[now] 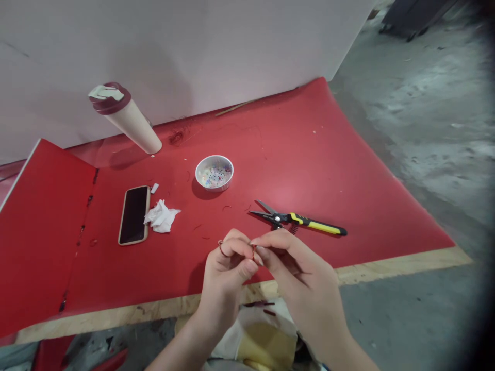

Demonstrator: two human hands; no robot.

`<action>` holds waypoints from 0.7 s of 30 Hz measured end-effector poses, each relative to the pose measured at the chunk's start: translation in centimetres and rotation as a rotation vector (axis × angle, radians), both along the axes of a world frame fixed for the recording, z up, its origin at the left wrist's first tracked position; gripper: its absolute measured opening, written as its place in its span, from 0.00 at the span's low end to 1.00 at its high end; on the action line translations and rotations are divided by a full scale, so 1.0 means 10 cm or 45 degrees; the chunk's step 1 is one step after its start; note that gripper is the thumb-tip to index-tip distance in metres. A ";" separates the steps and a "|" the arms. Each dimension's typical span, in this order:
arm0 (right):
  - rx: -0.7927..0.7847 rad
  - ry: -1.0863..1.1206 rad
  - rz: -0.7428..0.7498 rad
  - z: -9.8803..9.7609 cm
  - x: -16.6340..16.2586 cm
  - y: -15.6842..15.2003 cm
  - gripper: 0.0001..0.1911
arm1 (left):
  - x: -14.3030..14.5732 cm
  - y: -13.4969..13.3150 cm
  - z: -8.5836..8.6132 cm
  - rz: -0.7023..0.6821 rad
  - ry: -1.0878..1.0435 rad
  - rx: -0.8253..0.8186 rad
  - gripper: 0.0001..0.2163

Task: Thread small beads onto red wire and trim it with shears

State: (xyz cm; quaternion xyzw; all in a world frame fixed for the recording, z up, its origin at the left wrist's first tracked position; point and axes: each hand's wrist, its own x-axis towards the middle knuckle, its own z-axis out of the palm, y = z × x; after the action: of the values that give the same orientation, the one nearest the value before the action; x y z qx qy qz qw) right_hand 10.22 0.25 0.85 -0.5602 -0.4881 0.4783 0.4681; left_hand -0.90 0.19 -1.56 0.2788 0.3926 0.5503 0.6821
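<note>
Nearest to me, the left hand and the right hand meet over the near edge of the red table, both with fingers bent and their tips together. Between those tips sits a short dark red cord: I see the left thumb and forefinger pinching it from the left, the right thumb and forefinger gripping it from the right, and only a small twist showing between them. A dark red band circles one left finger (whether it joins the cord, I can't tell from here).

Just beyond the right hand I have the yellow-and-black snips, lying with their blades parted and pointing left. Farther off, about the middle of the table, a white bowl holds small coloured beads. To the left of the hands, a crumpled white tissue touches the right side of a dark-screened phone. On the far left stands a pale tumbler with a maroon lid, and just right of its base I make out a reddish tangle of thread near the white wall.
</note>
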 end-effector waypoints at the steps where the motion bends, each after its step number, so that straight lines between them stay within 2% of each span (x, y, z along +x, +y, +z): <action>1: 0.016 -0.020 0.021 0.00 0.00 0.00 0.04 | 0.00 0.00 0.00 0.003 -0.004 -0.006 0.07; 8: 0.068 -0.093 0.040 0.01 -0.03 -0.06 0.06 | 0.02 0.00 0.02 0.001 -0.055 -0.074 0.10; 14: 0.132 -0.127 -0.076 0.01 -0.06 -0.09 0.05 | 0.02 0.02 0.04 -0.063 -0.177 -0.185 0.11; 18: -0.060 0.046 -0.119 -0.01 0.00 -0.04 0.04 | -0.02 0.06 0.04 -0.142 -0.151 -0.257 0.10; 21: -0.235 0.168 -0.085 -0.07 0.05 0.01 0.06 | -0.04 0.06 0.04 -0.128 -0.132 -0.357 0.10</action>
State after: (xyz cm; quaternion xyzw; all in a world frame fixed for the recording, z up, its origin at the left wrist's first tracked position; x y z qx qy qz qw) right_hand 10.70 0.32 0.17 -0.5844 -0.3911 0.5412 0.4612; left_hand -1.28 0.81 -1.15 0.1712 0.4153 0.4689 0.7605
